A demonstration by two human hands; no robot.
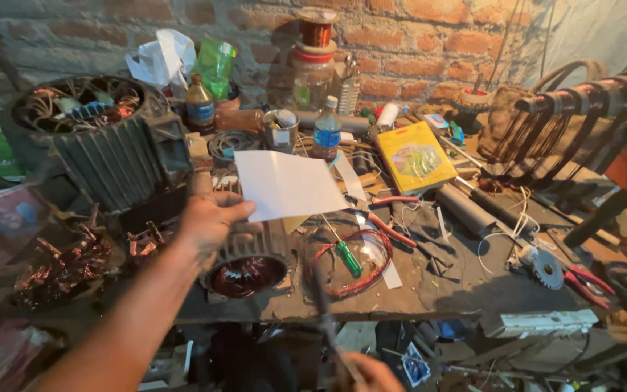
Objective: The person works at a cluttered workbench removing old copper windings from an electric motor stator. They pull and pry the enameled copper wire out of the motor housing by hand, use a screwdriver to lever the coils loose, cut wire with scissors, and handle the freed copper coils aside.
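White sheet [284,185] (one), left hand [208,221]

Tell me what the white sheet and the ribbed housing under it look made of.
White sheet in the left hand: thin, matte paper or insulation film, judging by its flat, crisp edges. Ribbed housing: dull grey cast metal, probably; reddish glossy windings inside look like copper.
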